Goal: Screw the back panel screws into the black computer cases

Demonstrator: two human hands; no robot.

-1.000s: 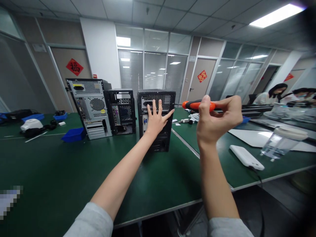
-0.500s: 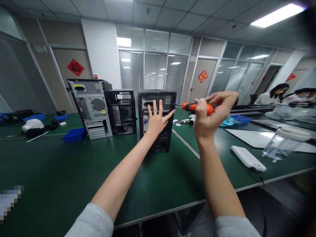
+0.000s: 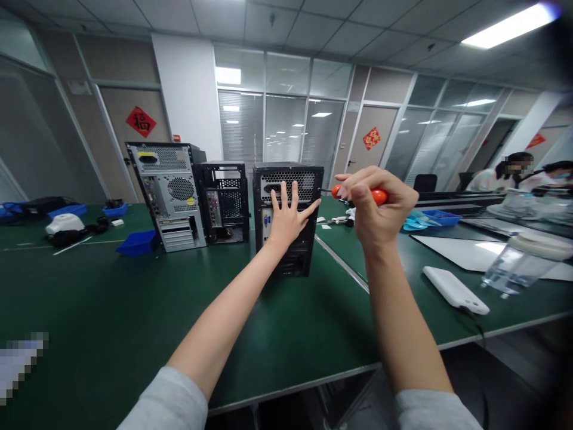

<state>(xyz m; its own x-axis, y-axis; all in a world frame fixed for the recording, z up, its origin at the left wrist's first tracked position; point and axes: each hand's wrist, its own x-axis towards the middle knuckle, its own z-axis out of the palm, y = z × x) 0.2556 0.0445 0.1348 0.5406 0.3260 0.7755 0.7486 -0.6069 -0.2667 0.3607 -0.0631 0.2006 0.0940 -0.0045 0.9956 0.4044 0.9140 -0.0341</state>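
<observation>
A black computer case [image 3: 299,257] stands upright on the green table [image 3: 179,322], its back panel facing me. My left hand [image 3: 287,221] lies against that panel with the fingers spread. At the right, my right hand [image 3: 380,206] is wrapped round the red-and-black handle of a screwdriver [image 3: 380,196]. The screwdriver points left, its tip at the upper right edge of the case. Whether the tip sits in a screw is too small to tell.
Left of the case stand a black open case [image 3: 226,203] and a taller grey one [image 3: 176,197], beside a blue tray [image 3: 138,243]. A white power bank [image 3: 455,291] and a clear jar [image 3: 514,269] are at the right. People sit beyond.
The fingers of my right hand have rolled over the screwdriver handle and now cover more of it. My left hand stays on the case. The view has shifted slightly.
</observation>
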